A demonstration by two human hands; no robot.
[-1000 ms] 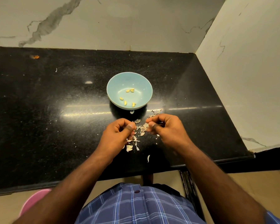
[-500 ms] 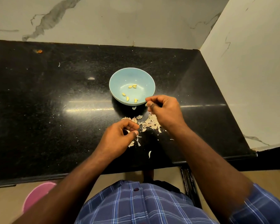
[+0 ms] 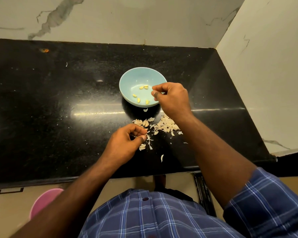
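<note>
Head view: the right hand (image 3: 172, 98) is hovering over the near-right rim of the blue bowl (image 3: 132, 78), its fingertips (image 3: 154, 94) pinching together on what looks like a peeled clove, mostly hidden. The bowl's hollow, where five cloves (image 3: 144, 87) are lying, is sitting just left of and below those fingertips. The left hand (image 3: 124, 145) is pinching a peel scrap (image 3: 146, 134) beside the peel pile (image 3: 165, 125), well apart from the bowl.

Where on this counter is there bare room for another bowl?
Left of the bowl, the counter is mostly bare from back wall to front edge. A narrower strip lies between right hand and side wall. Crowded: peels and left hand before the bowl.
</note>
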